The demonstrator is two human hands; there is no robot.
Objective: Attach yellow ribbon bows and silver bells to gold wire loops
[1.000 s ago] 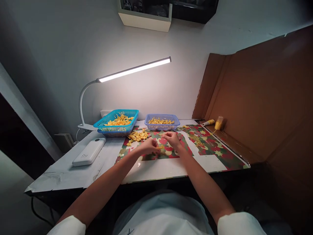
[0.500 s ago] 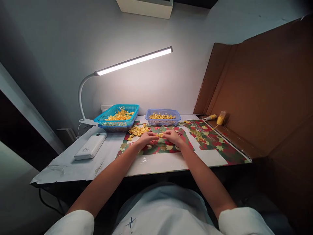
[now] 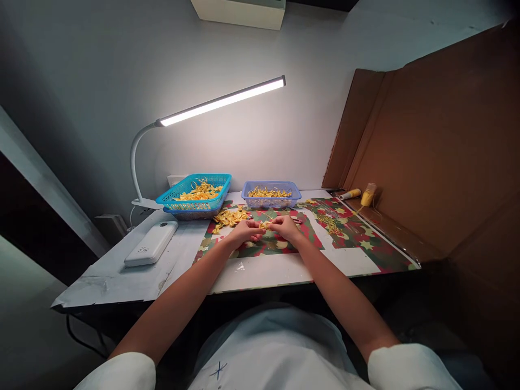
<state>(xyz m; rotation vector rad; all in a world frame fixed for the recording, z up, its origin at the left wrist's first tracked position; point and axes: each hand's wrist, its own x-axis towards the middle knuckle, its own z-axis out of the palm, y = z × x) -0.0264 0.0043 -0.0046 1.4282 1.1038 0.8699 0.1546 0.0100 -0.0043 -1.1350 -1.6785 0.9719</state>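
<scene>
The left hand [image 3: 245, 232] pinches the near end of a small yellow ribbon piece [image 3: 264, 225], with the right hand [image 3: 286, 227] closed at its other end, so both hands come together over the camouflage-patterned sheet [image 3: 276, 246]. The step in hand appears to be fingertip shaping or fastening of this piece; the next move calls for a steady left pinch and fine adjustment from the right. Fingers hide much of the piece, so its exact form cannot be told.

Around them, from the left: a white power bank [image 3: 151, 245], the lit LED desk lamp [image 3: 223, 102], and a turquoise basket [image 3: 190, 206] of yellow pieces. A loose yellow pile [image 3: 228, 218] lies just beyond the left hand, crowding that side. A lavender basket [image 3: 271, 202] stands behind the hands; farther right lie tangled golden strands [image 3: 331, 224] and a yellow thread spool [image 3: 368, 196], before a cardboard panel [image 3: 430, 146].
</scene>
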